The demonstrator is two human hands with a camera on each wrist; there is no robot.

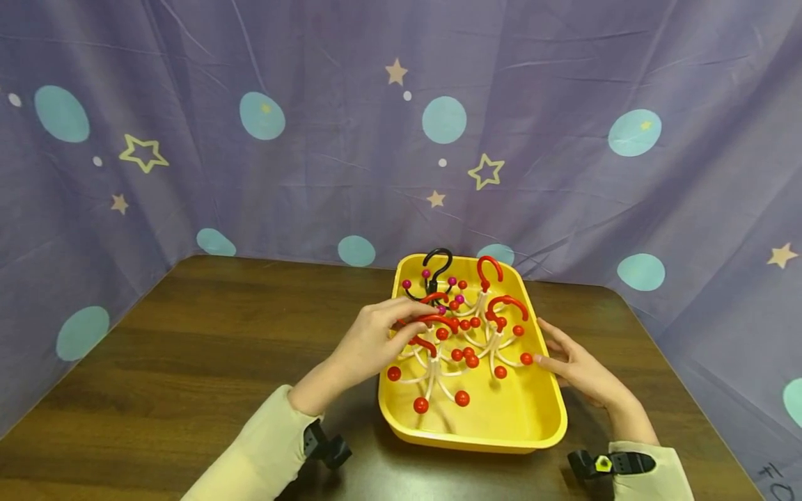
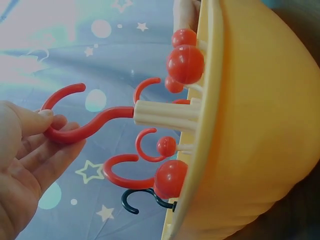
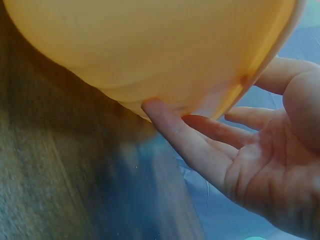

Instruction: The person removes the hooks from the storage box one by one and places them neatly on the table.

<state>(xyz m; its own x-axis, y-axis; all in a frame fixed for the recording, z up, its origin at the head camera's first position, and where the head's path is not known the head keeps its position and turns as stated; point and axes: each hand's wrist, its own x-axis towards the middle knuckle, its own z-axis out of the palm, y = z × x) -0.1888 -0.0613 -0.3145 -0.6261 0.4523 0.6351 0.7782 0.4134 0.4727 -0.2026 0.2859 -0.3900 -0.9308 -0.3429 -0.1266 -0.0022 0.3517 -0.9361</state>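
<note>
My left hand (image 1: 372, 341) pinches the red hook (image 2: 95, 125) of a hanger-like piece between thumb and fingers. From its pale stem (image 2: 162, 116) spread white arms with red balls (image 1: 421, 405) on their ends. The piece stands over a yellow tub (image 1: 473, 442), among similar red-hooked pieces (image 1: 495, 334) and one black-hooked piece (image 1: 437, 268) with magenta balls. My right hand (image 1: 579, 372) holds the tub's right side, thumb at the rim and fingers against the outer wall (image 3: 150, 60).
The tub stands on a dark brown wooden table (image 1: 250, 327). Behind the table hangs a purple curtain (image 1: 326, 139) with stars and dots. Each wrist wears a black strapped camera (image 1: 326, 445).
</note>
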